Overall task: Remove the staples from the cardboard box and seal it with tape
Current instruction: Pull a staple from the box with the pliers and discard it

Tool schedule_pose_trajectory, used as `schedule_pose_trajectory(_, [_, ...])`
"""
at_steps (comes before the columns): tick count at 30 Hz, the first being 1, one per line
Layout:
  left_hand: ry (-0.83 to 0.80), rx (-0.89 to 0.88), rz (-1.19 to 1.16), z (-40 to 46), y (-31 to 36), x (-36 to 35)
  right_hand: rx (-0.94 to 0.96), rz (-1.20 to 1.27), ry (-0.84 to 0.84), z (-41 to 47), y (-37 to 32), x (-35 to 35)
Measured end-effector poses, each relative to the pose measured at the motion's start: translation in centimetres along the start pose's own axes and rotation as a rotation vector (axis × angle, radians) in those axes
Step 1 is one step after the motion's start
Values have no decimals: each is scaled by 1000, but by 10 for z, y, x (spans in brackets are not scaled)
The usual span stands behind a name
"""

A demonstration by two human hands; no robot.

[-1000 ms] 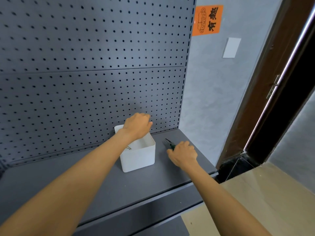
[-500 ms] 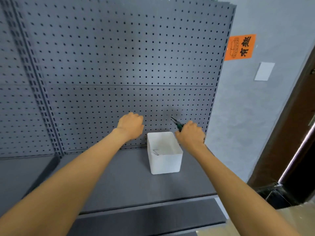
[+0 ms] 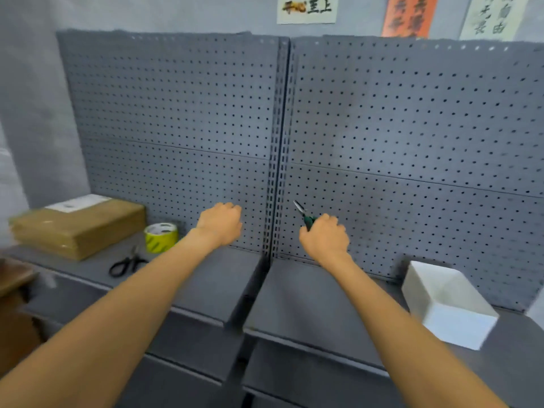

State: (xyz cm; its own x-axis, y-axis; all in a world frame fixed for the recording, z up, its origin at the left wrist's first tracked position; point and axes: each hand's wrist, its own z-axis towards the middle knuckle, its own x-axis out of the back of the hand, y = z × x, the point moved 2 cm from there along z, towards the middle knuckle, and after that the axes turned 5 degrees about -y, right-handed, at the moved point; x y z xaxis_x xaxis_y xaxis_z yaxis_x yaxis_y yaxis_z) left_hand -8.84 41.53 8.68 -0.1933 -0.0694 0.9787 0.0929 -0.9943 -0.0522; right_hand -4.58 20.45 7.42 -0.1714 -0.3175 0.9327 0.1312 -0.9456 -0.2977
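while gripped by right hand (image 3: 325,240), pliers (image 3: 304,217)

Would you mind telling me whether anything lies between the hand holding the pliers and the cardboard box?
Yes. Going from the right hand with the pliers leftward to the cardboard box, the left hand hangs in between, and the yellow tape roll and scissors sit just before the box.

The right hand (image 3: 325,238) gripped green-handled pliers (image 3: 304,215), tips pointing up toward the pegboard (image 3: 412,128), while the left hand (image 3: 220,223) was curled and held nothing. On the grey shelf (image 3: 212,278) a flat cardboard box (image 3: 79,226) lay at far left, yellow tape (image 3: 161,237) beside it, black scissors (image 3: 126,264) in front; a white bin (image 3: 447,303) stood at right
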Motion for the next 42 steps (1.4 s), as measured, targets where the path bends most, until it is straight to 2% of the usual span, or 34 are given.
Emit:
schedule_pose_trajectory(6, [-28, 217, 28, -79, -162, -4, 181, 57, -98, -36, -167, -58])
schedule_pose_trajectory(13, [-52, 431, 23, -152, -290, -12, 363, 145, -195, -80, -310, -106])
schedule_pose_trajectory(23, [-38, 520, -10, -161, -383, -47, 484, 126, -269, -74, -401, -163])
schedule_pose_trajectory(36, [-44, 532, 59, -56, -519, -70, 576, 60, -264, 27, -528, -225])
schedule_pose_trajectory(42, [-38, 535, 35, -32, -569, -82, 575, 140, -301, 51, -574, -246])
